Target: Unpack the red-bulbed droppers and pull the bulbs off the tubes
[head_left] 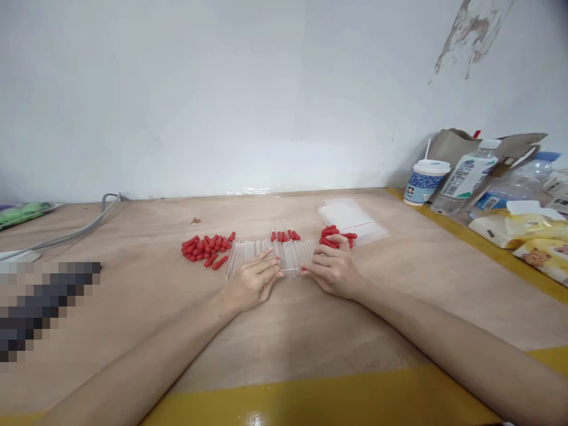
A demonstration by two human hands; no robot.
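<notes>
A row of thin clear tubes (290, 254) lies side by side in front of me. My left hand (257, 278) is closed over the near side of the row, pinching one end of a clear tube held crosswise. At that tube's other end, my right hand (335, 269) is closed on a small red rubber bulb (304, 270), mostly hidden by the fingers. Beyond the row lie several droppers (285, 235), red bulbs fitted on clear tubes. Loose red bulbs (204, 248) are heaped left of the row. Another group of red bulbs (331, 234) sits behind my right hand.
Clear plastic bags (355, 219) lie behind the right-hand bulbs. Along the right edge stand a lidded paper cup (423, 183), a plastic bottle (465, 177) and a yellow tissue pack (510, 225). A grey cable (89, 228) runs across the left side. A wall (248, 100) closes off the back.
</notes>
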